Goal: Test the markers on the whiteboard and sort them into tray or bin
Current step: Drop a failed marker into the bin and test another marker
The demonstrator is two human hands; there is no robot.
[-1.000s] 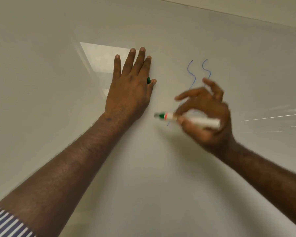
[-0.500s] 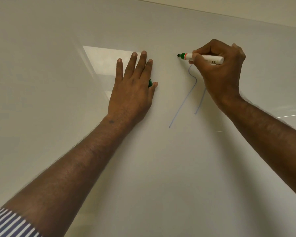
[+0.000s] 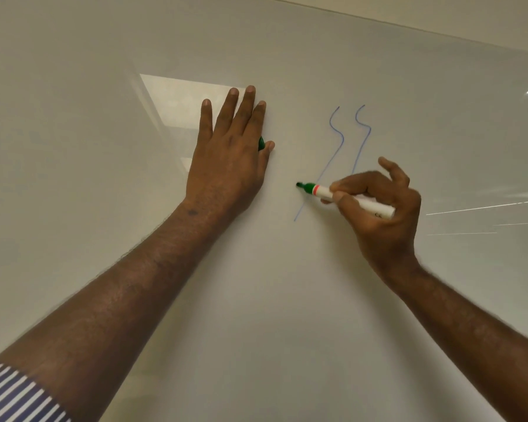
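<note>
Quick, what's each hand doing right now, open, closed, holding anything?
Left hand: open, fingers straight, flat on the whiteboard, a green cap under it.
Right hand: closed, holding the marker.

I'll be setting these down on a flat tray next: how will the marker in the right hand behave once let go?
The marker looks like a stiff, round plastic barrel, so it will probably roll on a flat surface. The right hand holds it in a light finger pinch, suggesting it is light. Its tip is uncapped, so it may smear whatever it touches.
</note>
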